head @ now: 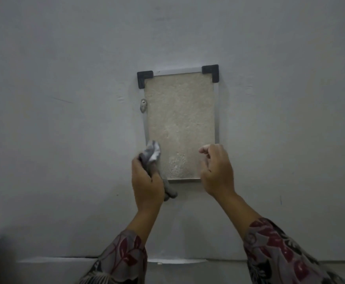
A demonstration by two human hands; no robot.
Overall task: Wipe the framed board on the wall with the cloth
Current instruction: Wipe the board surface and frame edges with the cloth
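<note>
At the lower left corner of the framed board point(180, 124), the left grip point(147, 181) clutches the cloth point(153, 151): soft, limp, best held wadded. The right grip point(216, 171), by the lower right corner, is loosely curled and empty.

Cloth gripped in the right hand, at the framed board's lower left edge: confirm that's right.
Not right: the left hand grips the cloth at the framed board's lower left edge, as the head view shows. The right hand holds no cloth.

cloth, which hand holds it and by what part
The left hand grips the grey cloth by its bunched middle, ends poking out above and below; the right hand holds nothing.
</note>
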